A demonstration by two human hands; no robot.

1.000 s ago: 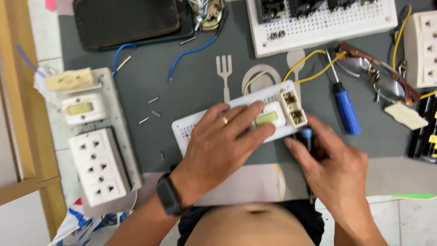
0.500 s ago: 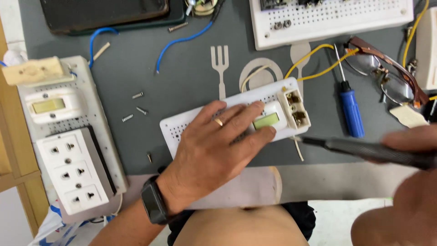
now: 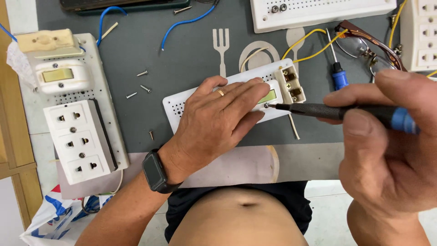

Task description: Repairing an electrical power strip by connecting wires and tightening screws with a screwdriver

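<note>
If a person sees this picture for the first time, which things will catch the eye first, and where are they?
First, in the middle, the left hand presses flat on a white perforated board lying on the grey mat. From the right, the right hand holds a dark screwdriver whose tip meets a screw on that board, beside its terminal block. At the far left stands a white three-socket outlet block, and loose screws lie on the mat above the hand.

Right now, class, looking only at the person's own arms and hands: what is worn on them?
The left hand wears a thin gold ring on one finger and a black watch with a dark square face on the wrist. The right hand shows nothing worn. Both forearms are bare, without sleeves.
</note>
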